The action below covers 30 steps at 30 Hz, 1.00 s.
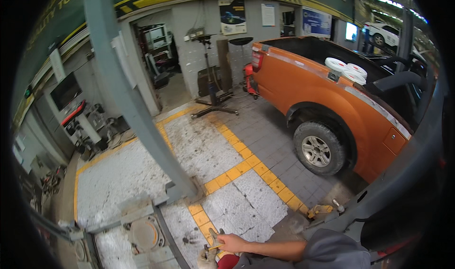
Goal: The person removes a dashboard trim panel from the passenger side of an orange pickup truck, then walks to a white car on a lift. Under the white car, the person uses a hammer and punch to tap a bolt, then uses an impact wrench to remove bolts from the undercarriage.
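My right hand (232,243) reaches leftward from a grey sleeve at the bottom edge. Its fingers are closed around a small dark tool with a yellow part (214,244). Just below and left of it, my left hand (206,259) shows in a dirty pale glove, partly cut off by the frame edge. Its grip is not visible. A red object (228,262) lies between the two hands at the bottom edge. Both hands hover over the white speckled floor beside a yellow painted line (201,218).
An orange pickup truck (332,98) stands at the right, its rear wheel (318,149) near me and white round lids (347,69) in its bed. A grey lift post (137,108) rises from a base plate (142,233). A tall jack stand (212,86) stands behind. A yellow tool (320,210) lies on the floor.
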Tool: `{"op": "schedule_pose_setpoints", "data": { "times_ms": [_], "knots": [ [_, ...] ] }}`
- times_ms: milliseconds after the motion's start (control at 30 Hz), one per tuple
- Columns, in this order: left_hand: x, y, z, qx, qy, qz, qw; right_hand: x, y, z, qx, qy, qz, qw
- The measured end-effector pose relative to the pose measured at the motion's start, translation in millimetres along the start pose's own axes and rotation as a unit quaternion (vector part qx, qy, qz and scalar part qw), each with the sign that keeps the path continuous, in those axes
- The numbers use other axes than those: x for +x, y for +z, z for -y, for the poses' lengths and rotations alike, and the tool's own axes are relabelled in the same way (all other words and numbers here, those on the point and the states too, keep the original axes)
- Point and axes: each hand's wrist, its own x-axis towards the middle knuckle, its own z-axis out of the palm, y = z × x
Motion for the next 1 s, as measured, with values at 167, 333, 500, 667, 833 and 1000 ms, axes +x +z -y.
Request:
{"op": "schedule_pose_setpoints", "data": {
  "times_ms": [167,333,500,667,833,1000],
  "knots": [
    [147,54,-50,-0.232,-0.175,0.179,0.940,110,-51,-70,0.235,0.314,0.016,0.920],
    [325,116,-80,-0.032,0.067,0.249,0.966,241,-146,-120,0.460,0.371,-0.045,0.805],
    [511,199,-90,-0.073,0.043,0.264,0.961,366,-256,-107,0.768,0.279,-0.029,0.576],
    [644,303,-127,-0.120,-0.025,0.440,0.889,474,-382,-123,0.761,0.175,-0.392,0.486],
    [736,407,-200,0.008,0.046,0.550,0.834,544,-496,-191,0.572,0.054,-0.370,0.731],
    [843,510,-286,0.078,0.215,0.545,0.807,644,-621,-276,0.389,0.049,-0.296,0.871]
  ]
}}
